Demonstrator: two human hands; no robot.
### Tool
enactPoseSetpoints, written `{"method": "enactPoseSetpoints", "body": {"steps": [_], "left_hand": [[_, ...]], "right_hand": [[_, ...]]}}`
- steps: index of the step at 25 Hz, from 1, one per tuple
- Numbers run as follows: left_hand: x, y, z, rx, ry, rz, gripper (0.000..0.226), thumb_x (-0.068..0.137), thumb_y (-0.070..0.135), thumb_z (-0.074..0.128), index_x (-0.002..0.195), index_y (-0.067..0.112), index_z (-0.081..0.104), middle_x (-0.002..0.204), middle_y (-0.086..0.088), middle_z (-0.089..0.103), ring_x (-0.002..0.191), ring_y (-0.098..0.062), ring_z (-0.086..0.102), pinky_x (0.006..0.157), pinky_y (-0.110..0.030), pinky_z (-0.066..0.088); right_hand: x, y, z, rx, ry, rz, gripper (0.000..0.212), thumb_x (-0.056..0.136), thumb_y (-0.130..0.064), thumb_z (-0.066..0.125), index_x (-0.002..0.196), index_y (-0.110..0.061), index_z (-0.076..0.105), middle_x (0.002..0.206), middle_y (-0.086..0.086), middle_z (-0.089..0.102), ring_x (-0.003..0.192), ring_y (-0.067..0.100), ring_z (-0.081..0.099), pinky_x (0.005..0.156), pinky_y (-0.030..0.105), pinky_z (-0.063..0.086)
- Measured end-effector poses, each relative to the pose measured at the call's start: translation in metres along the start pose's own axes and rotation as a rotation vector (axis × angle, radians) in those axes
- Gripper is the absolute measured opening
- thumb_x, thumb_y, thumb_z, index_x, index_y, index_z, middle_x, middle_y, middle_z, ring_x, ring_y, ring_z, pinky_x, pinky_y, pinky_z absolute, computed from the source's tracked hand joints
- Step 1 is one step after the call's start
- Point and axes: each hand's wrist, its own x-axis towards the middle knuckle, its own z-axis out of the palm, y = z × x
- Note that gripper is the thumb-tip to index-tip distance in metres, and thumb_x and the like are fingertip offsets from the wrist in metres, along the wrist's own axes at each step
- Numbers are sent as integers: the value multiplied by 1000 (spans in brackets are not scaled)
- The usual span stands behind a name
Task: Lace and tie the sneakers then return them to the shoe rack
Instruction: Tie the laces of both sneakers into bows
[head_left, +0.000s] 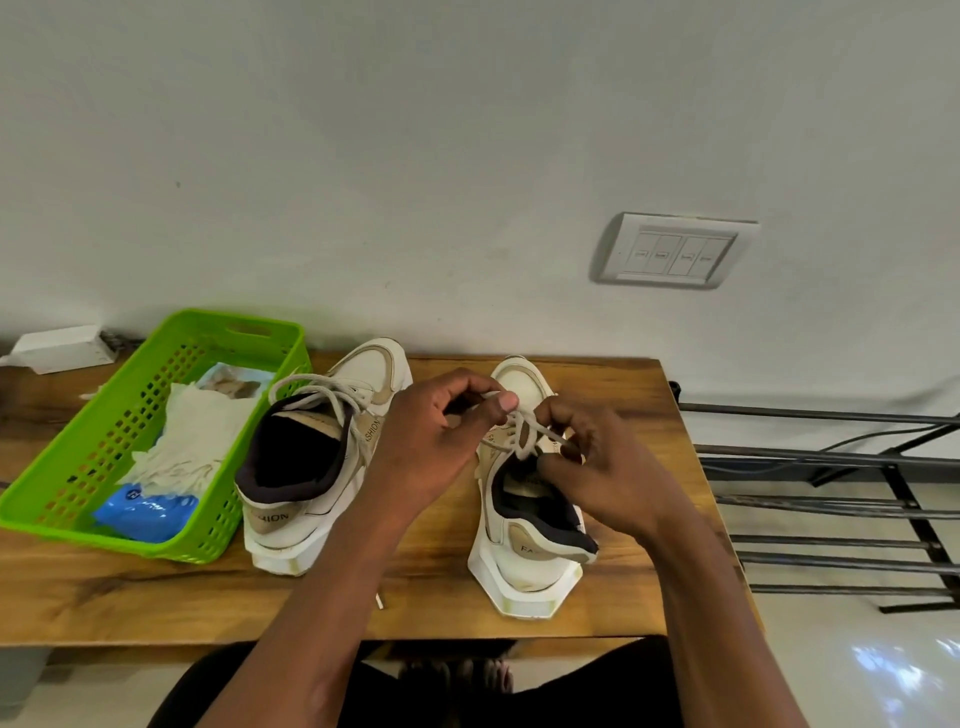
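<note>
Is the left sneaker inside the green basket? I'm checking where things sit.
No, the left sneaker stands on the table beside the green basket, outside its wall.

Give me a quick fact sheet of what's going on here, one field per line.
surface: wooden table against a white wall
left hand: pinching the lace of the right sneaker
right hand: pinching the same lace
left sneaker: laced, untouched, beside the green basket
basket contents: pale cloth, blue packet
shoe rack: right of the table, its visible bars bare
stage: tying in progress
</note>
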Motion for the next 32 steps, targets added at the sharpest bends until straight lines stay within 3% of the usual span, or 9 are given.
{"method": "enactPoseSetpoints", "body": {"steps": [7,10,13,16,18,21,24,27,32], "left_hand": [[-1,7,1,-21,7,39,17,89,38,68,97,24,72,87,12,74,87,-6,70,82,-37,58],[-2,9,-9,-14,27,70,17,88,39,68,93,23,72,83,9,74,81,-7,69,77,-29,55],[-2,9,-28,119,7,19,15,88,42,67,83,28,71,74,9,72,68,-9,65,64,-26,50],[-4,3,-48,566,-190,-299,31,93,45,60,73,22,68,59,7,69,48,-4,58,49,-21,39],[-11,2,-55,557,-350,-662,38,96,40,57,76,10,69,56,0,70,36,-9,50,44,-18,35],[-20,0,-49,681,-438,-759,38,95,41,59,106,5,66,77,-8,76,49,-15,60,50,-21,46],[-18,-7,-25,693,-304,-330,45,92,45,60,134,28,53,123,6,64,107,-14,62,89,-31,50],[-17,-14,2,375,-301,-261,29,94,39,60,122,32,61,121,11,62,111,-9,58,92,-31,48],[-18,-28,8,507,-228,-204,13,98,39,52,99,28,58,96,7,64,87,-10,61,78,-31,52]], "right_hand": [[-2,-10,-3,173,444,-135,6,93,-18,70,95,-17,76,86,-12,75,81,5,71,68,20,55],[-6,-7,-22,308,521,-9,14,94,-21,66,97,-13,77,69,-8,72,58,3,64,59,19,54],[-18,13,-49,743,563,171,14,91,-22,68,91,-12,77,78,-1,73,51,4,52,54,20,54],[-34,53,-66,1173,884,438,14,91,-20,71,81,-11,78,68,-3,60,50,3,46,49,17,50],[-45,80,-64,1117,1027,648,19,91,-23,71,92,-5,70,65,-1,56,56,7,51,61,25,58],[-45,91,-46,440,784,868,48,88,-38,75,115,-1,61,101,15,67,86,26,65,75,43,57],[-30,67,-31,-199,480,594,77,85,-35,79,148,-16,39,142,10,51,129,28,52,99,44,49],[-19,46,-11,-138,97,295,30,93,-27,70,122,-27,68,110,-12,70,103,0,64,85,22,50],[-19,46,-2,-269,118,162,16,98,-23,60,90,-12,70,81,-2,68,74,7,59,63,20,44]]}}
